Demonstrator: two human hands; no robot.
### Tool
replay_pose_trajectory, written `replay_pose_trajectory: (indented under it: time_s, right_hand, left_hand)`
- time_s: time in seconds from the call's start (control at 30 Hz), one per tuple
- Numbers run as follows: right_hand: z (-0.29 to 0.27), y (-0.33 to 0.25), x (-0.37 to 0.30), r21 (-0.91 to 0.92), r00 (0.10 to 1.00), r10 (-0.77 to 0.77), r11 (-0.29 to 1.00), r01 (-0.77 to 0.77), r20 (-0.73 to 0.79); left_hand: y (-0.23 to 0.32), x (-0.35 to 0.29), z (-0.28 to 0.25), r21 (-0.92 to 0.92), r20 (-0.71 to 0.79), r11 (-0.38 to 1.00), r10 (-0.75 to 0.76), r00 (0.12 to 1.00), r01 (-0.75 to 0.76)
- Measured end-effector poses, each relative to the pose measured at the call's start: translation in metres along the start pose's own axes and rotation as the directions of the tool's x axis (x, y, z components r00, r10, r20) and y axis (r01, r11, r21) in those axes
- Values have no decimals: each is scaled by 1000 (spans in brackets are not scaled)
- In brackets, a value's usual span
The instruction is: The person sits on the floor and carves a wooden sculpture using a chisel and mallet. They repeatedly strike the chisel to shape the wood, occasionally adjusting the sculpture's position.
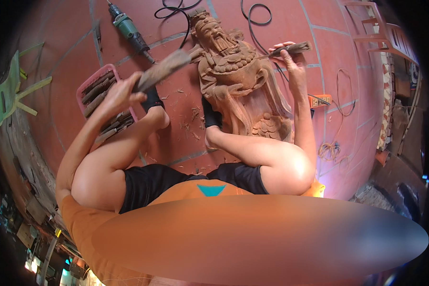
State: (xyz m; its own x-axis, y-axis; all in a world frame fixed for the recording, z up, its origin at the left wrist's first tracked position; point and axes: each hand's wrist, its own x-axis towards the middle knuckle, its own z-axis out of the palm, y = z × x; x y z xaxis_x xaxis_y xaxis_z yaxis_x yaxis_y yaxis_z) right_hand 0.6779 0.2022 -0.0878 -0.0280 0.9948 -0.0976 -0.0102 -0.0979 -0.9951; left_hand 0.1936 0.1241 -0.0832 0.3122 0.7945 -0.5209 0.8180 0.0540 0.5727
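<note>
A carved wooden statue (pixel 231 69) of a bearded figure in a hat and robe lies face up on the floor in front of me. My left hand (pixel 121 93) is wrapped round a rough wooden mallet (pixel 163 70), raised to the left of the statue, its thick end pointing at the figure. On the other side, my right hand (pixel 293 66) grips a chisel (pixel 298 48) by its wooden handle. The thin blade points left and reaches the statue's side near the row of carved beads; whether its tip touches the wood I cannot tell.
A pink basket (pixel 80 89) of wooden-handled tools stands by my left leg. Beyond it lies a green power tool (pixel 126 29) with a black cord (pixel 178 9). Wood chips (pixel 191 125) litter the red tiles. An orange power strip (pixel 319 100) and a pink plastic chair (pixel 388 38) are at right.
</note>
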Motion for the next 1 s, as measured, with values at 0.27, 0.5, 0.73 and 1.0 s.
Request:
replay_pose_trajectory:
  time_s: [0.27, 0.5, 0.73, 1.0]
  right_hand:
    - [-7, 8, 8, 30, 994, 103, 994, -104, 27]
    - [-28, 7, 29, 17, 972, 189, 981, -193, 140]
    - [-12, 29, 47, 183, 997, 58, 981, -67, 51]
    - [8, 23, 29, -226, 953, -59, 965, 130, 298]
  left_hand:
    - [-29, -18, 35, 106, 251, 990, -117, 961, 93]
    - [-23, -13, 36, 80, 276, 994, -95, 957, 76]
    - [-9, -10, 33, 88, 289, 991, -120, 950, 98]
    - [3, -4, 32, 109, 265, 989, -124, 956, 98]
